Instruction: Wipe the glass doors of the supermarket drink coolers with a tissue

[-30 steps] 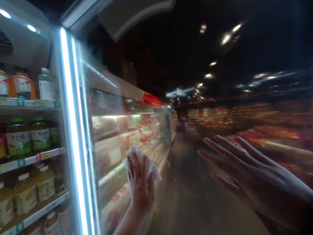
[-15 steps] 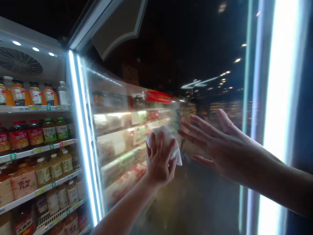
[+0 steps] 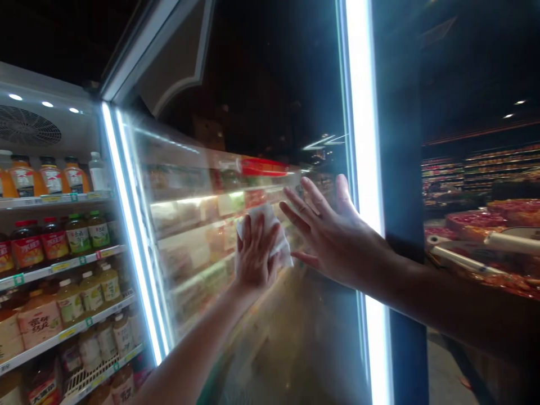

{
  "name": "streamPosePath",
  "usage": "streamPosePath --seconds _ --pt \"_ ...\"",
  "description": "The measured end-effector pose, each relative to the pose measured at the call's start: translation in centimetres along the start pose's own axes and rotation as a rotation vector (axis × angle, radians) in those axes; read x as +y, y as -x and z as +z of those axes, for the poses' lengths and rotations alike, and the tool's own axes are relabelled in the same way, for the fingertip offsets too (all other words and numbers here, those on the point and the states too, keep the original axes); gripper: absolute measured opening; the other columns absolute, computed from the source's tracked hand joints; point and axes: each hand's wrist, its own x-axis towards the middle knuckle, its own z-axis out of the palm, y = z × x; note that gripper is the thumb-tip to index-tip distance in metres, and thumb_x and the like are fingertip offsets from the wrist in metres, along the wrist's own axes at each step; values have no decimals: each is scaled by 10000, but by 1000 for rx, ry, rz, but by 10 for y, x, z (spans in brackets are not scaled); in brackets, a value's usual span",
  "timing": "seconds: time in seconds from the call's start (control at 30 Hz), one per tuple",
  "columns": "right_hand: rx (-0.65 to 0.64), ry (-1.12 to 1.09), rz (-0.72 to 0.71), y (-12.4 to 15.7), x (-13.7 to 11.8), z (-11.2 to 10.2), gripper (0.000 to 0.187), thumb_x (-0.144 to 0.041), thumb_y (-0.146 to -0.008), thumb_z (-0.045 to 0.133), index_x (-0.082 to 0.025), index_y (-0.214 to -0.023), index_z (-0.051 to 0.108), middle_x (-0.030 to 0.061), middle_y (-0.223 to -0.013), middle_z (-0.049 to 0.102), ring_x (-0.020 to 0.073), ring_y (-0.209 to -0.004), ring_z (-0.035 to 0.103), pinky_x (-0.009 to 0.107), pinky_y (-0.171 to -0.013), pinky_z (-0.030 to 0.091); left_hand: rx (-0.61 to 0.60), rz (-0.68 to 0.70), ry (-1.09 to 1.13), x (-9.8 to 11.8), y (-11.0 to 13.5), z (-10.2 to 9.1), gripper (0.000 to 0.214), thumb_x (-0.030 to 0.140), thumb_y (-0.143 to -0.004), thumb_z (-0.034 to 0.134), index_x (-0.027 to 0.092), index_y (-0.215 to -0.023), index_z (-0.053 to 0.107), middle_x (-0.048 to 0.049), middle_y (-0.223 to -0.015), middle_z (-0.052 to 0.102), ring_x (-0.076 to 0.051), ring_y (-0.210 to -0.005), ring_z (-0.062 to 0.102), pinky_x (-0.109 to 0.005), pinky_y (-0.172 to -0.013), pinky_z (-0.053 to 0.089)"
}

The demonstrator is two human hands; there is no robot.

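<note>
My left hand (image 3: 255, 261) presses a crumpled white wipe (image 3: 282, 247) against the glass door (image 3: 270, 332) of a drinks fridge. Its fingers lie over the wipe, and part of the wipe pokes out past them on the right. To the right, my right hand (image 3: 333, 236) is raised with its fingers spread, holding nothing. It is at or close to the glass, but I cannot tell whether it touches. Shelves of packed goods show blurred in the pane.
Fridge shelves (image 3: 54, 264) with several rows of bottles stand on the left. A bright light strip (image 3: 366, 140) runs along the door's right side, beside a dark frame (image 3: 403, 225). Further right are red packaged goods (image 3: 476, 222) on display.
The view has swung right, bringing the dark frame and red goods into sight. My left hand still presses the wipe on the glass. My right hand stays spread and now sits closer to it.
</note>
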Motion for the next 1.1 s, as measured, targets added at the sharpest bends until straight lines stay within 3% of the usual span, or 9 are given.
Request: streamPosePath --seconds 0.1,0.17,0.3,0.37,0.53,0.6,0.73,0.93,1.1 --pt "-73 82 37 -3 -2 -6 819 -520 -924 607 -72 -1569 378 229 -1682 243 484 -1564 136 795 -1202 19 94 -220 -3 -20 -35 -5 622 381 -1031 375 288 -1629 229 -64 -1744 50 -320 -1603 -65 -611 -1280 115" --pt "-87 95 79 -4 -3 -7 823 -490 -915 640 -89 -1580 367 218 -1694 214 491 -1564 118 801 -1197 30 139 -304 2 -15 -40 -4 621 380 -1035 359 278 -1632 218 -65 -1744 46 -305 -1603 -80 -602 -1286 81" --pt "-92 102 102 1 -3 -7 786 -425 -932 634 -70 -1579 364 217 -1695 206 498 -1561 121 788 -1210 70 17 -63 55 14 1 3 733 330 -1006 433 321 -1644 74 -39 -1740 27 -317 -1601 -49 -589 -1282 152" --pt "-82 91 83 4 -1 -7 749 -377 -946 607 -79 -1585 355 204 -1693 227 486 -1564 126 783 -1211 117 -26 16 52 11 5 3 739 321 -999 448 336 -1642 83 -31 -1738 54 -316 -1603 -15 -580 -1282 169" --pt "-84 86 69 9 2 -11 710 -327 -967 564 -89 -1596 334 196 -1684 268 470 -1568 135 738 -1226 194 151 -278 14 -20 -40 0 611 368 -1037 343 249 -1627 242 -74 -1739 82 -301 -1601 -69 -574 -1292 86" --pt "-100 114 81 9 1 -12 696 -350 -991 537 -70 -1593 330 210 -1681 262 489 -1561 131 746 -1218 198 142 -252 23 -13 -32 1 640 361 -1033 354 264 -1640 175 -65 -1741 35 -306 -1600 -83 -588 -1288 95" --pt "-77 129 99 13 -1 -13 721 -373 -1010 514 -57 -1611 273 228 -1685 230 497 -1563 93 753 -1214 193 -27 24 54 -2 3 1 722 336 -1006 446 345 -1640 101 -23 -1741 23 -325 -1604 -13 -587 -1274 198" --pt "-32 116 152 14 -6 -13 769 -361 -1004 542 -168 -1652 176 197 -1690 246 497 -1557 145 826 -1177 143 128 -278 39 -31 -28 -7 620 356 -1039 328 242 -1635 204 -104 -1737 60 -337 -1600 -64 -646 -1266 145" --pt "28 95 200 -11 -10 4 749 -352 -995 545 -184 -1644 213 183 -1684 279 487 -1556 173 859 -1157 79 -46 80 64 -24 8 -5 717 324 -993 468 344 -1635 149 -37 -1738 37 -339 -1604 -7 -616 -1256 226"
